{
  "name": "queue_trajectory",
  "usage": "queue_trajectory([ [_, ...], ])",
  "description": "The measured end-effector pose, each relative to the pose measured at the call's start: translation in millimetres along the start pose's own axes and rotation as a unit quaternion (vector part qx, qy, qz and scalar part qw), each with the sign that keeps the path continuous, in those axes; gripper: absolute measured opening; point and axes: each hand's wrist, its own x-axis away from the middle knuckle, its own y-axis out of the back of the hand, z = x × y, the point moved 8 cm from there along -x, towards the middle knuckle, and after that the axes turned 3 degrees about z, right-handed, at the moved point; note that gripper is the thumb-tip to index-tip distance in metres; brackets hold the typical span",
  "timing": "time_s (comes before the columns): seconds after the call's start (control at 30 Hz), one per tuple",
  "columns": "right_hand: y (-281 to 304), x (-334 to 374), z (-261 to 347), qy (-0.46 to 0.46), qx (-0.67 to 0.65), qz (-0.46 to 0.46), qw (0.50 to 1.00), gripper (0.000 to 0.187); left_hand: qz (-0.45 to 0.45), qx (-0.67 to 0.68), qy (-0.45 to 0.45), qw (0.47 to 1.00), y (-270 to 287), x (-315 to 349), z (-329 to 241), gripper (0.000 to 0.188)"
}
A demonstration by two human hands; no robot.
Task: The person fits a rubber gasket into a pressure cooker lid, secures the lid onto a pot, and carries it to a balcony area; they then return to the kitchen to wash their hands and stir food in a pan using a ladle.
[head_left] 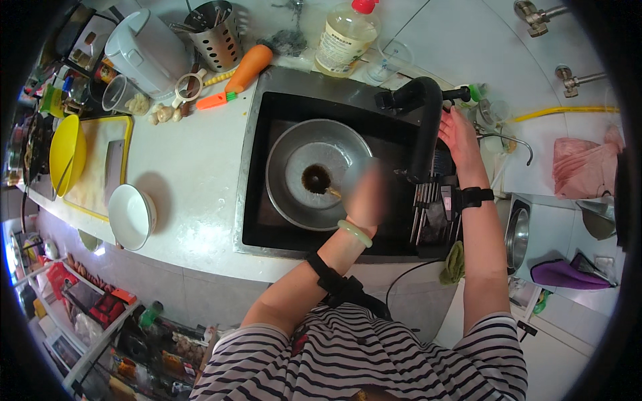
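A wide grey metal basin [287, 200] sits in the dark sink [257, 227]. A small, round, dark brown thing [315, 179] shows at its middle; I cannot make out its kind. My left hand [364, 194], below a pale green bangle, is over the basin's right rim, with a fingertip beside the dark thing. Most of that hand is smeared, so its grip is hidden. My right hand [459, 139] is raised beside the black faucet [428, 127], just below its lever [458, 94]. Its fingers are stretched out and seem to hold nothing.
A soap bottle [346, 40] stands behind the sink, and a metal rack [428, 214] lies at its right. On the left counter are an orange-handled tool [249, 68], a kettle [148, 57], a white bowl [132, 217] and a cutting board [100, 160] with a knife [114, 170].
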Motion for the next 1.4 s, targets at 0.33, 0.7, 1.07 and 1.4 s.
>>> queue_trajectory([
  [0.33, -54, 78, -140, -0.152, 0.067, 0.048, 0.985, 0.061, -0.061, -0.002, 0.085, 0.995, 9, 7, 31, 0.054],
  [0.7, -107, 168, -239, -0.093, 0.095, 0.043, 0.99, 0.067, 0.016, -0.015, 0.016, 1.0, 42, -6, 81, 0.021],
  [1.07, -75, 256, -217, 0.092, 0.035, 0.057, 0.994, 0.054, 0.082, -0.19, -0.109, 0.972, 110, -36, 183, 0.02],
  [1.4, 14, 374, -94, 0.258, 0.146, 0.086, 0.951, 0.04, 0.088, -0.2, 0.05, 0.975, -57, 69, 194, 0.026],
])
